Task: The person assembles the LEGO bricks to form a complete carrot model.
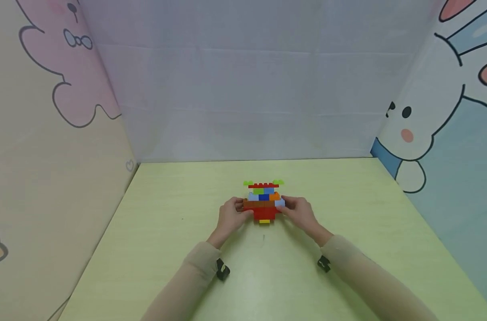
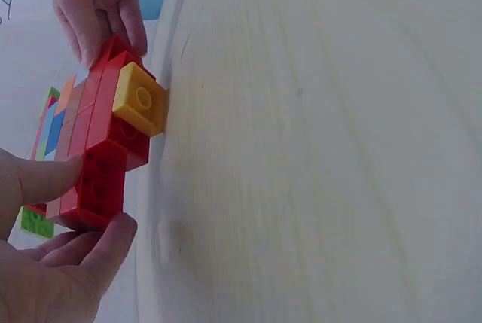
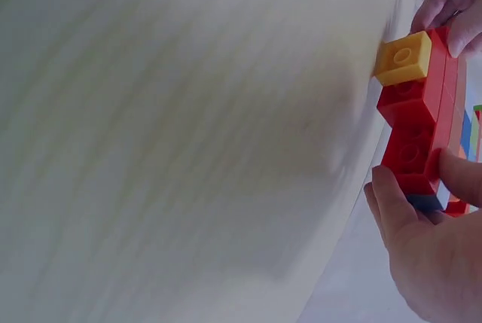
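Note:
A model built of toy building bricks is between both hands at the middle of the table. My left hand grips its left end, thumb on the near side and fingers behind. At the other end, my right hand pinches the model beside a light blue brick. A single yellow brick forms the bottom, below red bricks. Brown, blue, orange and green bricks are stacked above, with a red strip and lime green pieces on top. Whether the yellow brick touches the table cannot be told.
The pale wooden table spreads around the hands. A plain light backdrop stands along its far edge, with cartoon-printed panels at the left and right. Dark wrist devices show at both cuffs.

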A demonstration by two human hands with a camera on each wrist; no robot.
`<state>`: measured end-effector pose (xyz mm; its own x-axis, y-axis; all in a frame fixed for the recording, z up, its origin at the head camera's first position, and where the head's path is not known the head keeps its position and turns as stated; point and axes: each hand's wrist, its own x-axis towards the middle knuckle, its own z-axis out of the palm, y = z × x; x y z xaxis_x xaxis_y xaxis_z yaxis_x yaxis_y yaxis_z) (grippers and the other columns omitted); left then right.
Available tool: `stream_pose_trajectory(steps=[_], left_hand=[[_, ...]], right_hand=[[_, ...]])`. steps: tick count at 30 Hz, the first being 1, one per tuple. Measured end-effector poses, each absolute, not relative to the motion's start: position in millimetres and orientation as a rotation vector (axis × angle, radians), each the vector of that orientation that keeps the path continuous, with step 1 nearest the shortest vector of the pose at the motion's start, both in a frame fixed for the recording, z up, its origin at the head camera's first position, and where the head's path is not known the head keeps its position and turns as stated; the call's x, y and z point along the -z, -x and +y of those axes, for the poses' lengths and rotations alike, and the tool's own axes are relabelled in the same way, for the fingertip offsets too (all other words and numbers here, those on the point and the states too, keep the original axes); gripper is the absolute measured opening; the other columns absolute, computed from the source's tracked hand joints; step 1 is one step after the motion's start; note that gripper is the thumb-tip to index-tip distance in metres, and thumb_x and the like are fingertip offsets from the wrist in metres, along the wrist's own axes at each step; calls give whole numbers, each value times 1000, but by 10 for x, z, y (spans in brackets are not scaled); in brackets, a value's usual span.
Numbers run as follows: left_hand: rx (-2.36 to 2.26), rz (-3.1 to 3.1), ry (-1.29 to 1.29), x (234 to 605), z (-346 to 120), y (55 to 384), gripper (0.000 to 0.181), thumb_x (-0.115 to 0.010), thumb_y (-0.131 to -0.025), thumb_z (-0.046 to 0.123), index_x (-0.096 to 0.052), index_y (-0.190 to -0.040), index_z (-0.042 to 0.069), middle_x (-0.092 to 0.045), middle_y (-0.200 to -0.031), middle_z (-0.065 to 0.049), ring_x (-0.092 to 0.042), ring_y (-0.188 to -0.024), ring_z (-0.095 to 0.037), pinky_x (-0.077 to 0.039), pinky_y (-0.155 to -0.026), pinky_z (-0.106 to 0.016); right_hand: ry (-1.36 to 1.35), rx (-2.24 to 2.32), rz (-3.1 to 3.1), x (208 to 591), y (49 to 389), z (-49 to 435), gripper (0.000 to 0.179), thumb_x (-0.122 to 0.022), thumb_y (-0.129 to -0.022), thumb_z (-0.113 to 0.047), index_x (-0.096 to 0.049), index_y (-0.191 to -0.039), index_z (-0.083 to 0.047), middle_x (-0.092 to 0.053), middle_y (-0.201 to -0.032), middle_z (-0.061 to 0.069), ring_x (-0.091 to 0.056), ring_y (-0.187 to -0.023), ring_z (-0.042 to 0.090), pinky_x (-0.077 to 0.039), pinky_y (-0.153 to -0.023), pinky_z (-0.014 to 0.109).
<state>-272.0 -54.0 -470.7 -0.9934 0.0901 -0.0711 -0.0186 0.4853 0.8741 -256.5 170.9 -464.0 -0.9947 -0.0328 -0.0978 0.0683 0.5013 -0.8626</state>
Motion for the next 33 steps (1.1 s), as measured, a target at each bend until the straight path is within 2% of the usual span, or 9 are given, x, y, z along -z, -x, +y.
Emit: stream_pose_trajectory(steps=[4,8,11,15,17,25,33], left_hand=[[-1478,2668,-58,4702,-518,2757,44,-76,-83,18,-63,-122,0,-67,-108,-8,-62,-96,-21,-51,-80,-32],[-1448,2720,-91,4710,-523,2790,39,-75,-84,20,-67,-116,-1,-67,-99,-6,-59,-89,-20,-51,-77,-33],[-1421,2746,-111,4737,-540,2812,37,-75,-84,22,-69,-112,-1,-68,-97,-7,-58,-88,-20,-50,-78,-36],[-1394,2748,-81,4775,-566,2827,36,-75,-84,25,-70,-110,1,-69,-99,-5,-58,-90,-19,-49,-80,-37],[-1394,2735,-60,4779,-573,2828,35,-75,-84,26,-71,-108,1,-69,-98,-5,-58,-90,-19,-49,-81,-37],[-1372,2714,-10,4742,-578,2825,32,-76,-83,27,-74,-102,2,-70,-95,-6,-58,-90,-21,-49,-79,-38],[-1328,2724,-10,4761,-594,2862,31,-77,-82,27,-74,-99,1,-69,-90,-5,-57,-82,-19,-50,-71,-33]], right_hand=[[-110,1439,2677,4620,2595,1658,50,-66,-91,-22,-52,-134,0,-57,-128,17,-56,-114,30,-51,-81,32],[-165,1386,2702,4634,2635,1628,49,-66,-92,-24,-54,-133,-1,-59,-125,17,-61,-102,27,-53,-72,29],[-176,1354,2720,4659,2662,1622,48,-66,-92,-27,-56,-131,-1,-60,-124,17,-61,-103,27,-53,-74,32],[-184,1342,2714,4701,2679,1617,48,-65,-92,-31,-58,-130,-3,-58,-127,16,-53,-116,30,-50,-84,38],[-193,1340,2708,4719,2678,1615,48,-65,-92,-31,-58,-130,-3,-57,-128,16,-52,-117,30,-50,-84,38],[-229,1312,2759,4747,2689,1608,43,-67,-90,-30,-64,-123,-2,-64,-117,16,-59,-99,26,-49,-63,27],[-247,1332,2759,4778,2725,1622,39,-71,-88,-29,-68,-115,-1,-68,-106,13,-63,-83,21,-51,-62,28]])
